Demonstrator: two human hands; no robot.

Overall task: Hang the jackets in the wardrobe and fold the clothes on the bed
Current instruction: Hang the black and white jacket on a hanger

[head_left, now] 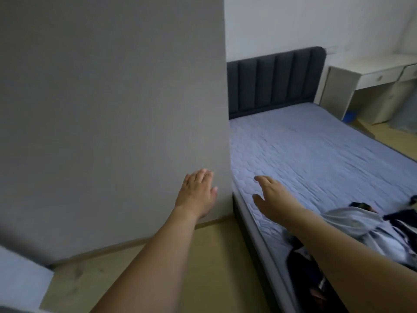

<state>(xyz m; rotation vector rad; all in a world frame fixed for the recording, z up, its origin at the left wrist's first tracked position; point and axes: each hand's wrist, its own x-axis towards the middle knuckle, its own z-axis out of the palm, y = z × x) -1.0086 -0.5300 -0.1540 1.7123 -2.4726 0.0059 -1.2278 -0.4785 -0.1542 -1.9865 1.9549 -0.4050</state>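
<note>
A tall grey wardrobe panel (112, 120) fills the left half of the view. My left hand (196, 192) reaches out with straight fingers near its right edge, low down; whether it touches the panel I cannot tell. My right hand (268, 197) stretches open over the near-left part of the bed (316, 154), holding nothing. A heap of clothes (370, 231), pale blue-grey and dark navy, lies on the bed at the lower right, partly behind my right forearm.
A dark padded headboard (275, 82) stands at the bed's far end. A white desk with drawers (370, 75) sits in the far right corner. Light wooden floor (180, 256) runs between wardrobe and bed. A pale object (20, 279) shows at the lower left.
</note>
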